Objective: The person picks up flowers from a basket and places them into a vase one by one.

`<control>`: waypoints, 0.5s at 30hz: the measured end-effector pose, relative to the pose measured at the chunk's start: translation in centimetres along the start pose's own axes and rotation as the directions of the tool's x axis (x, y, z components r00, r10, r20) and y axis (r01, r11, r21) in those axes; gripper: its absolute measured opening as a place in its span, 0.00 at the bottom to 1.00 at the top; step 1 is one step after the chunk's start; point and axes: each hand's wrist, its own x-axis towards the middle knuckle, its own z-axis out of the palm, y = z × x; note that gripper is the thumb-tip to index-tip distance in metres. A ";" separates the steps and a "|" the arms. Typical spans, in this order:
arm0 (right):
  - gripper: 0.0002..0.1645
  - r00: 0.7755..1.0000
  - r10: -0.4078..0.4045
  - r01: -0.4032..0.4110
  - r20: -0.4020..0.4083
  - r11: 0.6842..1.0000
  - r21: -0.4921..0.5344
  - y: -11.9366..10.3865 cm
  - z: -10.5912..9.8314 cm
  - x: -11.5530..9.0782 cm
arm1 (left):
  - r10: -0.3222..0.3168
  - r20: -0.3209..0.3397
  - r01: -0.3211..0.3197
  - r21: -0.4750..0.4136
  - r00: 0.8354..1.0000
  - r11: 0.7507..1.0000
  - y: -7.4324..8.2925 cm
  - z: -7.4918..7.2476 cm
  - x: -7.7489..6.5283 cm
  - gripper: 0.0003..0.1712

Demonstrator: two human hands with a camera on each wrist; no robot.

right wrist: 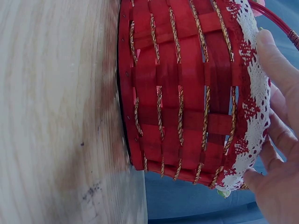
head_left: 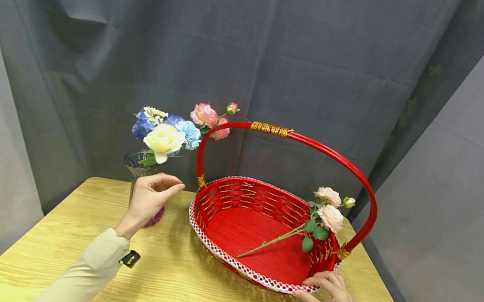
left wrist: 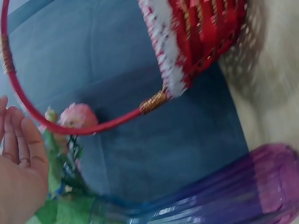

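Observation:
With thumb outside and fingers inside, my right hand [head_left: 334, 301] grips the lace-trimmed rim of a red woven basket [head_left: 235, 218]; the right wrist view shows this hold on the white lace [right wrist: 254, 98]. Inside the basket, a pale pink rose stem [head_left: 277, 242] leans with its blooms on the right rim. My left hand [head_left: 152, 198] hovers left of the basket with nothing in its fingers, in front of a glass vase [head_left: 136, 158]. Blue, cream and pink flowers [head_left: 164, 138] stand in that vase. Its purple-pink lower part [left wrist: 275, 182] shows in the left wrist view.
The basket's tall red handle [head_left: 333, 155], wrapped in gold cord, arches over it and crosses in front of the pink flowers [head_left: 204, 115]. Everything stands on a light wooden table [head_left: 159, 284]. Grey curtains [head_left: 321, 56] hang behind and at the sides.

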 end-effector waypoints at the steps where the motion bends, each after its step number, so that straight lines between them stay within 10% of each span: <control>1: 0.21 1.000 -0.003 0.003 0.000 1.000 0.001 0.0 0.0 0.1 | -0.007 0.005 0.007 0.013 1.000 1.000 -0.2 0.4 0.0 0.06; 15: 0.21 1.000 0.000 0.000 0.004 1.000 -0.019 0.1 0.0 0.1 | -0.082 0.120 0.072 0.090 0.989 0.993 -3.0 5.9 1.5 0.05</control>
